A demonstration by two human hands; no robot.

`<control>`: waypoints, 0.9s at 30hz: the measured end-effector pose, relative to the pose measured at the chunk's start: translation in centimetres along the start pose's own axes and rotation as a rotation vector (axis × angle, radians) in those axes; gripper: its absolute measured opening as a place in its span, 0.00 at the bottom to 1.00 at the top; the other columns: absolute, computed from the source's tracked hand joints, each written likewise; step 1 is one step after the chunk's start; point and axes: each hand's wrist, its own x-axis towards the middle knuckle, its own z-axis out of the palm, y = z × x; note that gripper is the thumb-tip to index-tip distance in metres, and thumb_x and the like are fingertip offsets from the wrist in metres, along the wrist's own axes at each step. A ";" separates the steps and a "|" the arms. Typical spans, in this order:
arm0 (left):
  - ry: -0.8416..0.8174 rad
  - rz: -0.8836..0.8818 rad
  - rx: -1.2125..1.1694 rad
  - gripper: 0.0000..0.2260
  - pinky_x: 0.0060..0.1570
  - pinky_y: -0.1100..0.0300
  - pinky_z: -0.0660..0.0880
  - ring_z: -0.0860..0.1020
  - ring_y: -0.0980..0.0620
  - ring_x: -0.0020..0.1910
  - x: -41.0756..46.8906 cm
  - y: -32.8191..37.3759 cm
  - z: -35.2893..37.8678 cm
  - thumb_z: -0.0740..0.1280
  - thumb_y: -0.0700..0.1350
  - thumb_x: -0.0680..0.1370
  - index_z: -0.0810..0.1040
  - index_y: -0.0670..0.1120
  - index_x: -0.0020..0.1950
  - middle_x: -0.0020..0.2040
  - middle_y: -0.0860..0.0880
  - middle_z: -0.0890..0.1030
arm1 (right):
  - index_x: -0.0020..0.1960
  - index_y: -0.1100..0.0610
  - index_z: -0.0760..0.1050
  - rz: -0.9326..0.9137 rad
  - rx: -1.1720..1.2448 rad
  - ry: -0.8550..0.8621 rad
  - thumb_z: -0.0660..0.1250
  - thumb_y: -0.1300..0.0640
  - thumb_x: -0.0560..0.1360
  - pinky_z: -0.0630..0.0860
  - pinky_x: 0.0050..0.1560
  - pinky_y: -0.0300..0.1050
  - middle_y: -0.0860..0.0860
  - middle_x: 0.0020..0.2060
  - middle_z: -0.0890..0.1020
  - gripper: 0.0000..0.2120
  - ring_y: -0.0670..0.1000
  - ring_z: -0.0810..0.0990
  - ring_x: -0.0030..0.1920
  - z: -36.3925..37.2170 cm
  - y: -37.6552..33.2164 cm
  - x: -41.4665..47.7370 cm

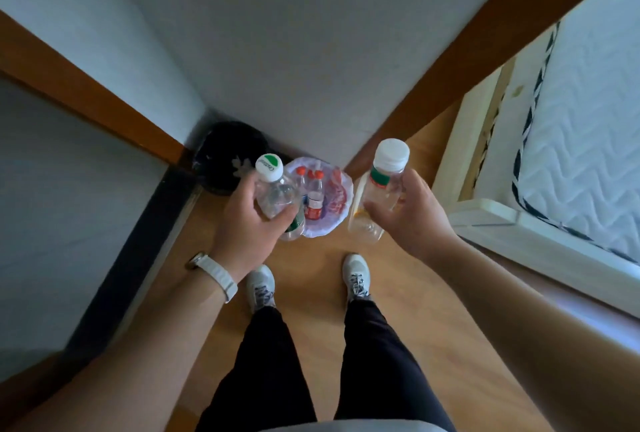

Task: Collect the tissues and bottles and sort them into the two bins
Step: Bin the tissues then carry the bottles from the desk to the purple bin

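White watch strap (215, 275) on the left wrist, black trousers (263, 365), 2 pale laced trainers (261, 284).

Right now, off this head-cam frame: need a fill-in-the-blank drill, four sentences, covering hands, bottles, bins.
1. The left hand grips a clear bottle whose white cap bears a ____ mark.
2. The right hand grips a wide-mouthed bottle with a plain ____ cap.
3. The black-lined bin holds a crumpled ____.
4. The white-lined bin holds ____ with red caps.
Missing words: green; white; tissue; bottles.
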 end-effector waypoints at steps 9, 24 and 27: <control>-0.087 -0.081 0.009 0.22 0.52 0.57 0.78 0.79 0.58 0.55 10.2 -12.8 5.3 0.75 0.55 0.71 0.70 0.57 0.61 0.56 0.59 0.79 | 0.63 0.48 0.66 0.101 0.058 0.004 0.73 0.48 0.70 0.71 0.47 0.40 0.43 0.54 0.74 0.25 0.45 0.74 0.51 12.7 5.9 9.7; -0.113 -0.100 -0.011 0.31 0.58 0.56 0.76 0.77 0.59 0.58 21.4 -32.5 22.5 0.74 0.57 0.71 0.66 0.54 0.69 0.61 0.58 0.77 | 0.67 0.49 0.65 0.144 0.061 -0.023 0.73 0.49 0.69 0.72 0.45 0.38 0.46 0.58 0.75 0.31 0.47 0.76 0.53 29.4 23.4 23.9; -0.181 -0.167 0.045 0.33 0.59 0.57 0.75 0.76 0.58 0.58 22.4 -34.5 24.0 0.73 0.60 0.71 0.64 0.54 0.71 0.60 0.58 0.76 | 0.68 0.50 0.64 0.146 0.031 -0.044 0.73 0.49 0.70 0.71 0.45 0.38 0.47 0.60 0.75 0.30 0.48 0.76 0.54 31.3 25.3 25.1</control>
